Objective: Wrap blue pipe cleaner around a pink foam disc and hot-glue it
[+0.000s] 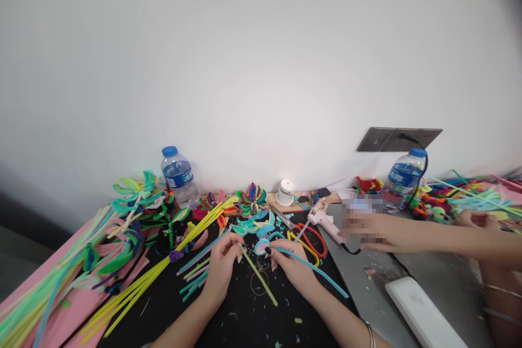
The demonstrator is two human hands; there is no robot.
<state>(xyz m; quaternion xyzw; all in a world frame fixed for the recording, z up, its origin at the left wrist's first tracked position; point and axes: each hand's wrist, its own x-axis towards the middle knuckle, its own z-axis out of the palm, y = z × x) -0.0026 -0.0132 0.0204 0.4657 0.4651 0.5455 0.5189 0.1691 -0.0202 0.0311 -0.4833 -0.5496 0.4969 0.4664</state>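
My left hand (pixel 223 264) pinches the top of a green pipe cleaner stem (pixel 261 278) that slants down to the right over the black mat (pixel 240 315). My right hand (pixel 290 267) holds a small pink and blue coiled pipe cleaner piece (pixel 262 246) at the stem's upper end. A long blue pipe cleaner (pixel 316 271) trails from it to the right. Both hands are close together above the mat.
Pipe cleaner flowers (pixel 142 196) and long yellow stems (pixel 163 269) lie at left on pink sheets (pixel 65 315). Two water bottles (pixel 179 175) (pixel 403 176), a pink glue gun (pixel 324 222), scissors (pixel 310 242) and a white tape roll (pixel 285 192) stand behind. Another person's hand (pixel 367 231) reaches in from the right.
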